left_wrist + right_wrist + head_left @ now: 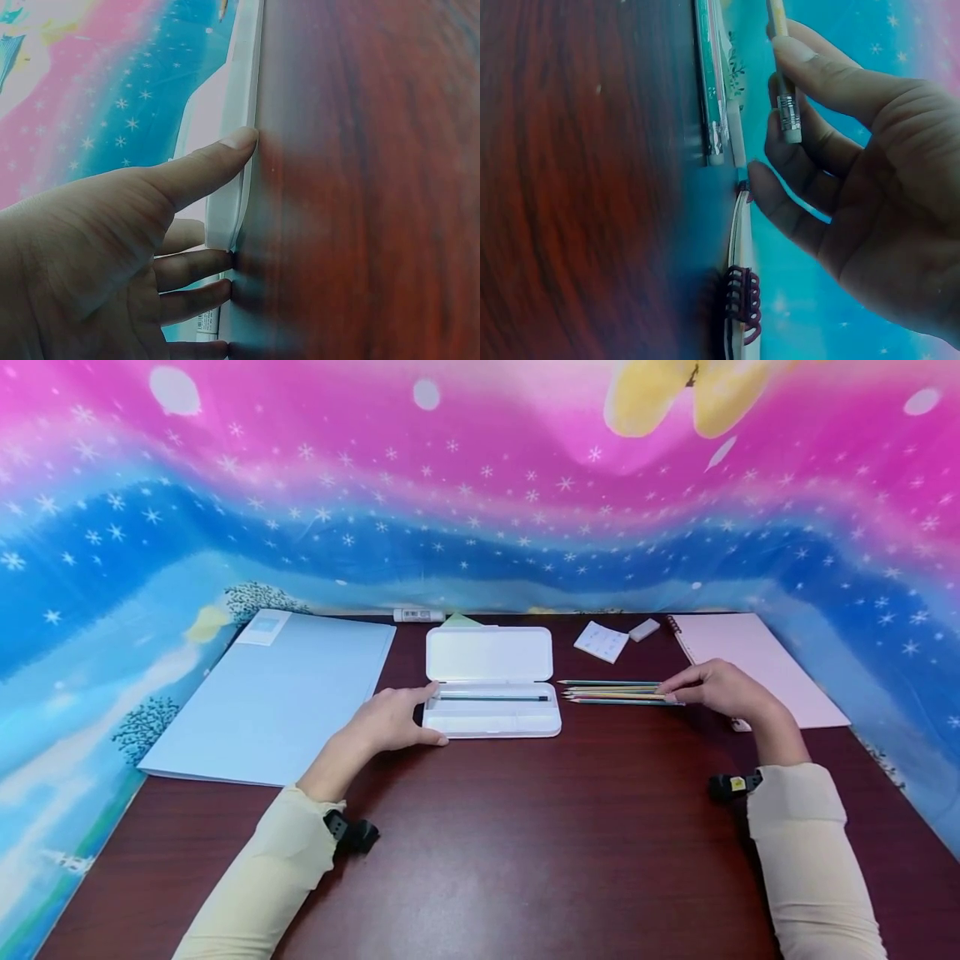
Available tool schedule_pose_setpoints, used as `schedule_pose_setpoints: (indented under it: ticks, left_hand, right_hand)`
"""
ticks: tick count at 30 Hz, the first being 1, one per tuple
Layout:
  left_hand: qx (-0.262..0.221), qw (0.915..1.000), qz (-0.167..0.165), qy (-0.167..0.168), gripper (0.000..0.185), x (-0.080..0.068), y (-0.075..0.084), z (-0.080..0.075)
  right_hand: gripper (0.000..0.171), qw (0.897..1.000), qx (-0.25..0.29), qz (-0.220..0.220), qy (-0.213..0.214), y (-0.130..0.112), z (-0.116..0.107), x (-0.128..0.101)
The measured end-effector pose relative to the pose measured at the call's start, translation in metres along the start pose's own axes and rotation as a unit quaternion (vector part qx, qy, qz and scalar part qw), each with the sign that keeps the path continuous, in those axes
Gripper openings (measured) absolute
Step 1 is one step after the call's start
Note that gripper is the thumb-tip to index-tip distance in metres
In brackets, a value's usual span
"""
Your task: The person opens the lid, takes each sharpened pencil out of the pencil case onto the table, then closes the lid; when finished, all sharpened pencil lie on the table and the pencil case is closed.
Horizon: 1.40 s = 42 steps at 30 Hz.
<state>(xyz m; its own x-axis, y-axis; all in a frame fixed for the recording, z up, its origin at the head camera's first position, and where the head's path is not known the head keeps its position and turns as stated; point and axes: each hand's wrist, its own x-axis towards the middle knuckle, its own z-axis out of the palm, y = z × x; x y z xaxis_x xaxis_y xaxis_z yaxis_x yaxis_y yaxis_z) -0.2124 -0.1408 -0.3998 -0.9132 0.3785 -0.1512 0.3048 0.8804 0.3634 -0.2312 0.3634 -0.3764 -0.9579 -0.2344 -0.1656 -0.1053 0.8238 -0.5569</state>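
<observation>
A white pencil case (492,726) lies with its lid raised at the back, one dark pencil (495,698) inside. My left hand (386,720) grips the case's left end, thumb at the front corner and index finger near the hinge; the other fingertips touch the table in the left wrist view. Right of the case, several pencils (600,701) lie side by side, tips pointing left. Over their eraser ends, my right hand (712,687) pinches one yellowish pencil (788,116) between thumb and fingers. In the right wrist view this pencil is raised above the table.
A light blue folder (292,693) covers the left back of the dark table. Behind the case lies a glue stick (417,615). Sticky notes (601,642) and a white eraser (644,629) sit behind the pencils. A pink spiral notebook (772,668) lies by the right hand.
</observation>
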Motion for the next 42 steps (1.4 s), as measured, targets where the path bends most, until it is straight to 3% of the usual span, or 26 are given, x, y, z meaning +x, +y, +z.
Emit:
schedule_pose_setpoints:
  ticks: [8,17,29,37,42]
  left_hand:
    - [0.003,1.0000,0.002,-0.002,0.096,0.000,0.000,-0.001]
    - [0.003,1.0000,0.001,-0.001,0.096,-0.001,0.000,-0.002]
    - [0.005,1.0000,0.006,-0.001,0.096,-0.001,0.001,-0.002]
    - [0.004,1.0000,0.005,0.000,0.097,0.000,0.001,-0.001]
    - [0.007,1.0000,0.005,-0.002,0.096,0.000,0.001,-0.002]
  right_hand:
    - [0.017,0.999,0.010,0.026,-0.019,0.009,0.004,0.002]
    - [0.012,1.000,0.004,0.024,-0.011,0.006,0.011,0.009]
    - [0.006,0.999,-0.041,0.031,-0.008,-0.001,0.020,0.017]
    - [0.005,0.996,-0.082,0.019,0.013,-0.008,0.020,0.019]
    - [0.016,0.997,-0.075,-0.016,0.019,-0.024,0.018,0.017]
